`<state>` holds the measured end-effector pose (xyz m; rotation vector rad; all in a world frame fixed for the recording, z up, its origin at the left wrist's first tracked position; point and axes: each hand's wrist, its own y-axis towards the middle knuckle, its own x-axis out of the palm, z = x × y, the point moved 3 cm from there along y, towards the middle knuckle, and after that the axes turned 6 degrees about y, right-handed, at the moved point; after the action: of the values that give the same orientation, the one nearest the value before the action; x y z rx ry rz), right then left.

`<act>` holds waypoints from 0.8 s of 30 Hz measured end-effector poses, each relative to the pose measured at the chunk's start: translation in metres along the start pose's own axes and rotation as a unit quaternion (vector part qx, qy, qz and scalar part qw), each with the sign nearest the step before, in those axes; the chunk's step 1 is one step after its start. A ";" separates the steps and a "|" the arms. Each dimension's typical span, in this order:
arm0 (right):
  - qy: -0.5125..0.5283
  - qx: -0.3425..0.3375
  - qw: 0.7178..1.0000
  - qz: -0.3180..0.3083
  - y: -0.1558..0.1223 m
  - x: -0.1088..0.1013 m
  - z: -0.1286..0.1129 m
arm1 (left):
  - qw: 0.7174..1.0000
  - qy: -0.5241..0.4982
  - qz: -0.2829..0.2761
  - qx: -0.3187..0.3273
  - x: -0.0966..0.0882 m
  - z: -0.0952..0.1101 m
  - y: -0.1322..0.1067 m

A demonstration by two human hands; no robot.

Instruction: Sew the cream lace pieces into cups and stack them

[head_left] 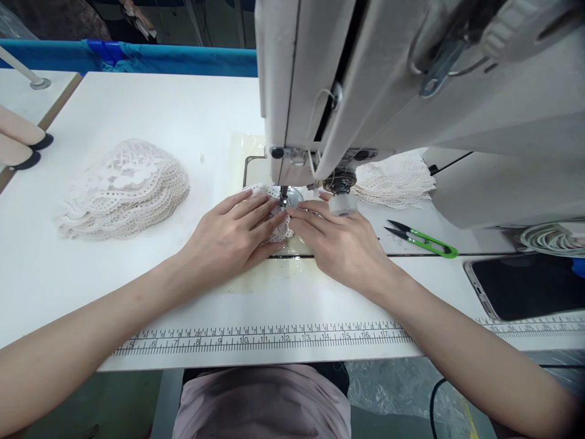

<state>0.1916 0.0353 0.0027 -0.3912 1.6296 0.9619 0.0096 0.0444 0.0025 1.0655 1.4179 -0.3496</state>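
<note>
— Head view, looking down: where are your hands?

— Both lie on the small lace piece (pixel 280 234), which sits on the needle plate of the sewing machine (pixel 411 91). My left hand (pixel 231 238) presses it from the left and my right hand (pixel 340 244) from the right. The fingertips nearly meet just in front of the presser foot (pixel 283 198).

— Closed on it?

— No. The fingers of both hands are stretched out flat, with nothing pinched or wrapped. Downward pressure alone holds the cloth.

— How would it handle, do you reckon?

— Light, limp and full of holes, I'd judge. Tugged by one edge it would likely bunch or stretch, and a nail could snag in the openwork. Flat finger pads on either side of the needle look the safest hold, close to the foot but clear of the point. Whether the foot is down on the lace I can't quite tell, because my fingers hide it.

— And around you?

— A stack of lace pieces (pixel 125 189) sits well to the left on the white table (pixel 159 110). There is more lace (pixel 395 180) behind the machine head. Green thread snips (pixel 423 239) lie just beside my right hand, with a phone (pixel 525 286) further right. A printed ruler (pixel 274 336) runs along the front edge.
</note>
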 end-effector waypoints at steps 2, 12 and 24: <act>0.002 0.005 1.000 -0.003 0.000 0.000 0.000 | 1.000 0.003 -0.004 -0.005 0.000 0.001 0.000; -0.002 0.005 1.000 -0.009 0.001 -0.001 -0.001 | 1.000 0.000 -0.004 -0.018 0.001 0.001 -0.001; -0.011 0.002 1.000 0.025 0.000 -0.001 0.000 | 0.999 -0.007 0.028 0.030 -0.010 -0.003 -0.004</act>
<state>0.1919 0.0353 0.0032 -0.3356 1.6277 0.9970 0.0027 0.0407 0.0106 1.1472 1.3695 -0.3591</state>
